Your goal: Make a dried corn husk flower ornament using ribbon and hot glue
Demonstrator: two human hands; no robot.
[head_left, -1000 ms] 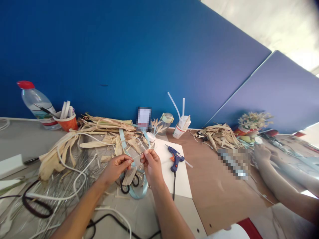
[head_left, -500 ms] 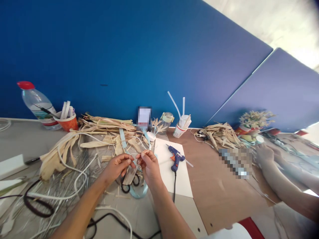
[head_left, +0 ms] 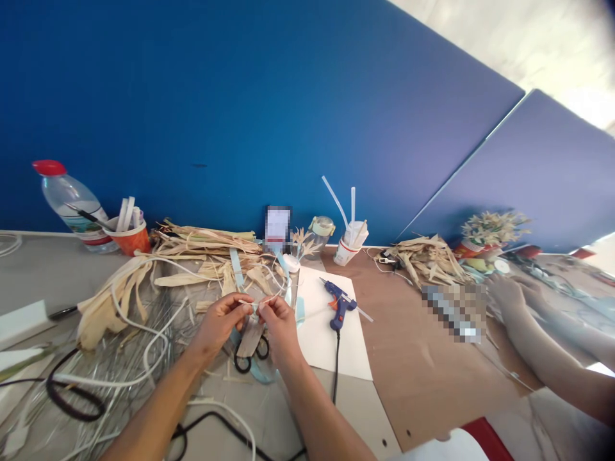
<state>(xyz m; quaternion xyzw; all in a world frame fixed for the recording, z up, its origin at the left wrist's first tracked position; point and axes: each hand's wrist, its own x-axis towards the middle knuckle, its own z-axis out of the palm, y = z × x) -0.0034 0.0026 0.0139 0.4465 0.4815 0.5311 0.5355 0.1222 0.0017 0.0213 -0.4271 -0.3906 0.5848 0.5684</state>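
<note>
My left hand (head_left: 221,321) and my right hand (head_left: 280,326) meet above the table, fingertips almost touching. Both pinch a thin pale strip (head_left: 258,301) with a light blue ribbon (head_left: 259,370) looping down beneath them. Under my hands lie black-handled scissors (head_left: 250,358) with a dried husk piece on top. A pile of dried corn husks (head_left: 192,256) spreads just behind my hands.
A blue glue gun (head_left: 339,304) rests on white paper (head_left: 331,333) to the right. Cups of glue sticks (head_left: 127,230) (head_left: 350,240) and a water bottle (head_left: 72,205) stand by the blue partition. Cables and wires (head_left: 120,358) lie left. Another person's arm (head_left: 538,346) works at the right.
My hands have drawn closer together, the right one moving left and slightly down toward the left. The strip between them is now shorter.
</note>
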